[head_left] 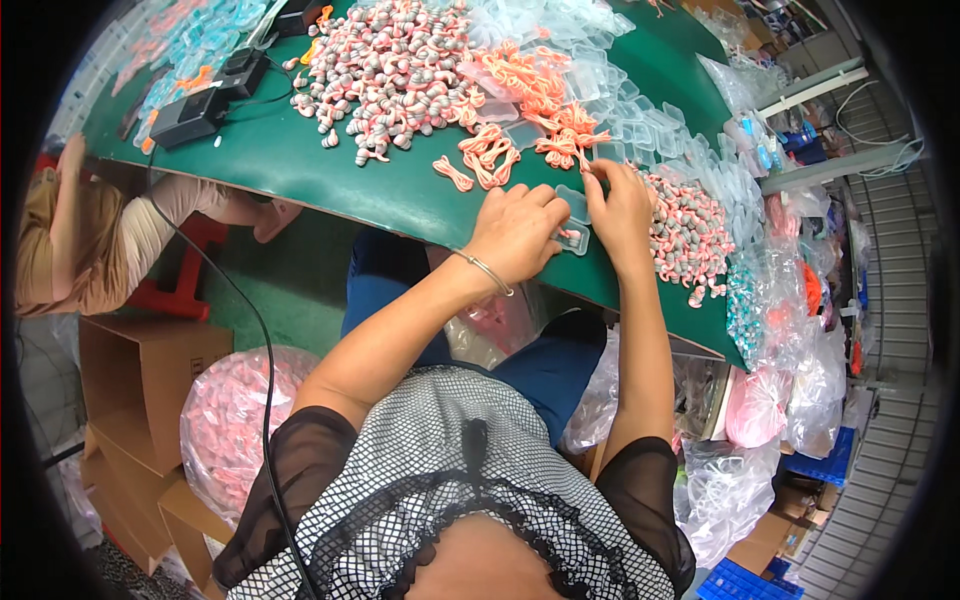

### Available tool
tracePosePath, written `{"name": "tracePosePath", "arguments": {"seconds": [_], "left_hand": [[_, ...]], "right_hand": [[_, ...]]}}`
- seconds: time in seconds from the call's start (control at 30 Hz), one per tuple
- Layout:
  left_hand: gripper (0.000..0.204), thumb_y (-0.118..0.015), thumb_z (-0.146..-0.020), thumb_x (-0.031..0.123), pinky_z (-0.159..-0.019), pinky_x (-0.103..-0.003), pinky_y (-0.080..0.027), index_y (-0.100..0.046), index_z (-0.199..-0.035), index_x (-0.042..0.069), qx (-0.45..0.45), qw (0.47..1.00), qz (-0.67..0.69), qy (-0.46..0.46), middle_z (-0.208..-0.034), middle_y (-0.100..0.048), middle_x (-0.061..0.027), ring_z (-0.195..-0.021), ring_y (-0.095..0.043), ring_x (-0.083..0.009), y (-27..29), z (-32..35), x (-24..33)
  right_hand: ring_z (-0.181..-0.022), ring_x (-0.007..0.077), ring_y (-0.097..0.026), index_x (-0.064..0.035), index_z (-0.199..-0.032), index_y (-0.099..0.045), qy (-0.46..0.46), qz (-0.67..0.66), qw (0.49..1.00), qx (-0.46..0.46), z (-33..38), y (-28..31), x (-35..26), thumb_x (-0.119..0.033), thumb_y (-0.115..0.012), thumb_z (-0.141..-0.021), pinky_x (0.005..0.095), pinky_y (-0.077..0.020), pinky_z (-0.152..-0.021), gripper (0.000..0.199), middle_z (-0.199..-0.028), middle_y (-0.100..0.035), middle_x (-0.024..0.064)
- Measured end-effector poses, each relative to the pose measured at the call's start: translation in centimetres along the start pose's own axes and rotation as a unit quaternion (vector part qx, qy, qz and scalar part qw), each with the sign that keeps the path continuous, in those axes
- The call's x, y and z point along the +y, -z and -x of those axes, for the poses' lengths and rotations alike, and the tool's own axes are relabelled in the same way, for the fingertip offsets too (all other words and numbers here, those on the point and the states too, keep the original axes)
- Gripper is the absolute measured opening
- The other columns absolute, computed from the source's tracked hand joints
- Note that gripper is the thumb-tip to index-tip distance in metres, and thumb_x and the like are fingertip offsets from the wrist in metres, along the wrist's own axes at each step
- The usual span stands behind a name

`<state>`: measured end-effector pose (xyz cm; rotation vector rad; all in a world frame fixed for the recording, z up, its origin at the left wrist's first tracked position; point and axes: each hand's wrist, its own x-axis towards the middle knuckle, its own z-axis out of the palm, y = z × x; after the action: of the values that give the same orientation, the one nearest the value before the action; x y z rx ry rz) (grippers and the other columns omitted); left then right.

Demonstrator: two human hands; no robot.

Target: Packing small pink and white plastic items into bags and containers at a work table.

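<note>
Left hand: the left hand (pixel 515 232), at the centre of the frame, curls its fingers down with the tips at the left edge of the clear case (pixel 575 241); probably this keeps the light case from sliding; whether thumb and finger truly pinch it, I cannot tell.
Right hand: the right hand (pixel 624 215), just right of centre, brings thumb and forefinger together at the lower end of the coral cord bundles (pixel 565 135); they seem to pinch a strand, though the contact is small.
Clear case: it lies open between the hands, on the near edge of the green table (pixel 410 200), a small pink piece inside; that spot suits both hands.
Heaps: striped pieces (pixel 385 75) at upper centre-left, a smaller pink-grey heap (pixel 685 230) at right, empty cases (pixel 640 125) at upper right; ringed around the hands, presumably for short reaches.
</note>
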<state>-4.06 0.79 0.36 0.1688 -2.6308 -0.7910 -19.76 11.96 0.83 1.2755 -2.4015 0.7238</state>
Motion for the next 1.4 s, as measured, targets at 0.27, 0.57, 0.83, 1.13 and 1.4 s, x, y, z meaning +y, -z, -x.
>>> {"name": "tracePosePath", "arguments": {"seconds": [0.27, 0.57, 0.83, 1.13, 1.4], "left_hand": [[0.037, -0.076, -0.075, 0.021, -0.08, -0.041, -0.041, -0.06, -0.108, 0.014, 0.003, 1.0, 0.01, 0.003, -0.1, -0.061, -0.0029, -0.096, -0.058, -0.026, -0.1, -0.1, 0.0], [0.058, -0.079, -0.074, 0.019, -0.083, -0.042, -0.041, -0.053, -0.126, 0.015, 0.022, 0.998, 0.05, 0.027, -0.105, -0.063, -0.0044, -0.1, -0.059, -0.0271, 0.1, 0.2, 0.1], [0.039, -0.078, -0.075, 0.022, -0.081, -0.04, -0.041, -0.064, -0.112, 0.017, 0.019, 1.0, 0.004, -0.01, -0.103, -0.062, -0.0011, -0.098, -0.059, -0.0239, -0.5, 0.4, -0.3], [0.046, -0.077, -0.076, 0.022, -0.08, -0.04, -0.04, -0.062, -0.119, 0.016, 0.025, 1.0, 0.005, -0.008, -0.104, -0.062, -0.0024, -0.097, -0.058, -0.0252, -0.2, 0.4, -0.2], [0.054, -0.076, -0.078, 0.023, -0.079, -0.04, -0.041, -0.058, -0.127, 0.013, 0.05, 0.999, 0.008, -0.018, -0.107, -0.06, -0.0047, -0.096, -0.058, -0.0254, 0.1, 0.7, -0.1]], "right_hand": [[-0.077, 0.0313, -0.066, -0.0101, -0.092, -0.07, -0.019, 0.034, 0.999, -0.006, -1.3, -0.3, 2.0, -0.018, -0.068, -0.086, 0.0449, -0.0485, -0.07, 0.011, -0.085, -0.068, 0.0092], [-0.074, 0.0203, -0.064, -0.0034, -0.094, -0.068, 0.002, -0.215, 0.973, -0.08, 4.2, 4.2, -0.8, -0.005, -0.072, -0.083, 0.0331, -0.0475, -0.071, 0.012, -0.087, -0.068, 0.0076], [-0.091, 0.0252, -0.061, -0.0089, -0.094, -0.071, 0.127, -0.049, 0.989, -0.056, 4.4, 3.9, -1.5, -0.009, -0.069, -0.083, 0.0388, -0.0412, -0.082, 0.011, -0.094, -0.066, 0.0053], [-0.101, 0.028, -0.058, -0.009, -0.112, -0.066, 0.05, -0.022, 0.995, -0.087, 2.8, 2.8, 0.4, -0.011, -0.064, -0.089, 0.0414, -0.0399, -0.09, 0.024, -0.107, -0.064, 0.0082], [-0.094, 0.0312, -0.064, -0.0027, -0.107, -0.066, 0.044, -0.192, 0.975, -0.103, 4.3, 4.1, -0.6, -0.003, -0.07, -0.082, 0.0398, -0.0506, -0.082, 0.025, -0.102, -0.066, 0.0134]]}}
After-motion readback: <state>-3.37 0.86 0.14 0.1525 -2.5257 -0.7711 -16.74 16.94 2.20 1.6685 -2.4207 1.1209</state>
